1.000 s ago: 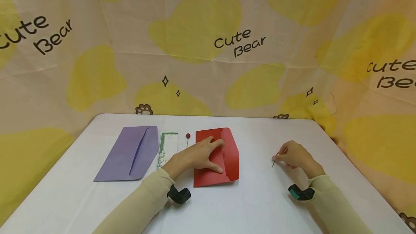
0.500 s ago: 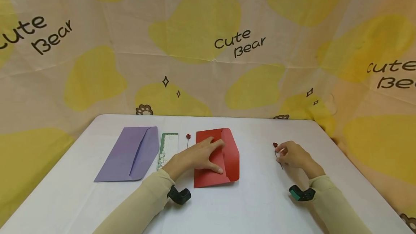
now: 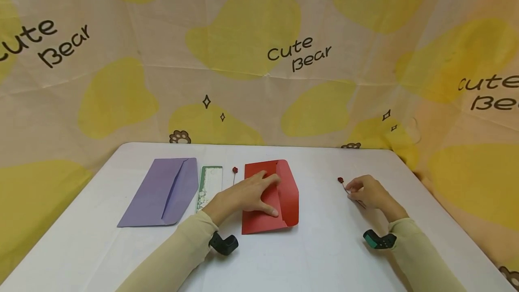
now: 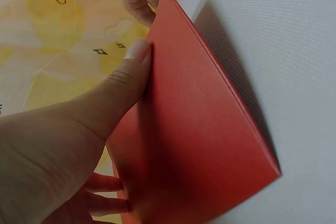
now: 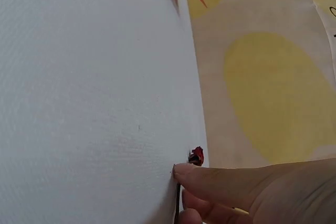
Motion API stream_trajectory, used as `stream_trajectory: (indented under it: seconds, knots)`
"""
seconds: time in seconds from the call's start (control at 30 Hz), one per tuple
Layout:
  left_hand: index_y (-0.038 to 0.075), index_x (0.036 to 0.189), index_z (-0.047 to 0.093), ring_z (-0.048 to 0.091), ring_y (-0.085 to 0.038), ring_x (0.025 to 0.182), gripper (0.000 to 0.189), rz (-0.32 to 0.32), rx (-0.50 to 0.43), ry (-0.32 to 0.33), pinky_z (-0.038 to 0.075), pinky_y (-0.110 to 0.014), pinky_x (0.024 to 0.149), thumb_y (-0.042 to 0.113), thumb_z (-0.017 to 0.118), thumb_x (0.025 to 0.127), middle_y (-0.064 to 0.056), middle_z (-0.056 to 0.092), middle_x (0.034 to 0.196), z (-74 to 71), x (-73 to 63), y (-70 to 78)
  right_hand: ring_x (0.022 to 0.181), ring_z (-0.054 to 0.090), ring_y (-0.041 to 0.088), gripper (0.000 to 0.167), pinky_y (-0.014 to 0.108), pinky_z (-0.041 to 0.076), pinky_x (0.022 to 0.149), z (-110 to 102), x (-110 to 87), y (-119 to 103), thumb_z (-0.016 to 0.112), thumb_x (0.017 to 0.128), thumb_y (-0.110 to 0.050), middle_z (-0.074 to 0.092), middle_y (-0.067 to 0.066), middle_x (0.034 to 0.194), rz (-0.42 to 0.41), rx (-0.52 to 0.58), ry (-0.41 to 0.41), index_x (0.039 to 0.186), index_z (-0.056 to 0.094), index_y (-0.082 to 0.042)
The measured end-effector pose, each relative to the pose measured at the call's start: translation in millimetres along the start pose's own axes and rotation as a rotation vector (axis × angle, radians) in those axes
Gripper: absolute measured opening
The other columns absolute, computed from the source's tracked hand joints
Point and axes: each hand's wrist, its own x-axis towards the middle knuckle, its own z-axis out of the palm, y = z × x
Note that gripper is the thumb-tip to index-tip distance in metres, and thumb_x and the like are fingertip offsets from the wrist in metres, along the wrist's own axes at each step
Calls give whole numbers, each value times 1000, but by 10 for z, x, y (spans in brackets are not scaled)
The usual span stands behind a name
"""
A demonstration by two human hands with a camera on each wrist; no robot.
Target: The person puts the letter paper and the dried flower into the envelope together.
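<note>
My left hand point(image 3: 248, 193) rests on a red envelope point(image 3: 253, 224), thumb and fingers spread over its front beside the unfolded flap point(image 3: 290, 193). In the left wrist view, the thumb of that hand point(image 4: 79, 119) lies along the edge of the red envelope point(image 4: 205, 119), and one corner shows a shadow on the table. To the right, my right hand point(image 3: 372, 193) pinches the thin stem of a small dried red rose point(image 3: 340, 180) between thumb and fingers, just above the table. In the right wrist view, the rose head point(image 5: 197, 156) shows beyond the thumb tip.
A purple envelope point(image 3: 152, 199) lies at the left of the white table point(image 3: 308, 260). Beside it is a green-bordered card point(image 3: 212, 181), partly covered by my left arm. A second small red rose point(image 3: 235, 170) lies between card and red envelope. A printed cloth point(image 3: 243, 102) hangs behind.
The rose in my right hand has turned: its head now points up and left, its stem slants down right. My right hand has shifted slightly right. The left hand has not moved.
</note>
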Motion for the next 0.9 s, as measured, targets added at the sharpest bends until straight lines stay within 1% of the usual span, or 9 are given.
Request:
stream_trajectory:
  seconds: [0.2, 0.27, 0.43, 0.57, 0.73, 0.9]
  knots:
    - [34, 141, 43, 55, -22, 117, 81, -12, -8, -13, 55, -43, 97, 63, 81, 75, -6, 50, 133, 23, -3, -13, 83, 54, 22, 13, 29, 47, 66, 47, -3, 35, 70, 91, -6, 62, 11, 88, 59, 64, 10, 102, 70, 3]
    - [33, 141, 43, 55, -21, 116, 81, -8, -8, -13, 55, -42, 97, 63, 81, 75, -5, 50, 132, 29, -4, -13, 80, 54, 22, 12, 29, 47, 65, 62, -6, 43, 70, 92, -5, 62, 10, 86, 69, 68, 23, 100, 70, 3]
    - [32, 141, 43, 55, -21, 116, 82, -2, 0, -4, 55, -42, 97, 63, 81, 75, -5, 51, 132, 24, 0, -16, 79, 55, 22, 11, 30, 48, 64, 73, 15, 43, 70, 92, -6, 64, 11, 85, 75, 48, 47, 98, 72, 3]
    - [32, 141, 43, 55, -21, 117, 82, 1, 1, -2, 55, -43, 98, 62, 81, 75, -6, 51, 133, 13, -4, -10, 80, 55, 22, 10, 29, 48, 65, 70, 21, 34, 70, 92, -6, 66, 11, 86, 86, 42, 46, 96, 73, 3]
    - [32, 143, 43, 55, -22, 120, 83, -3, -1, -10, 55, -44, 99, 62, 80, 76, -7, 50, 135, 6, -19, 4, 78, 55, 21, 11, 28, 47, 64, 58, 4, 10, 69, 92, -7, 66, 9, 82, 99, 47, 38, 93, 73, 3]
    - [30, 141, 44, 55, -21, 116, 81, 9, 2, 2, 55, -43, 97, 61, 81, 75, -6, 52, 130, 1, -26, 20, 77, 56, 21, 12, 28, 46, 63, 41, -14, -16, 69, 92, -8, 66, 8, 80, 89, 43, 46, 90, 73, 3]
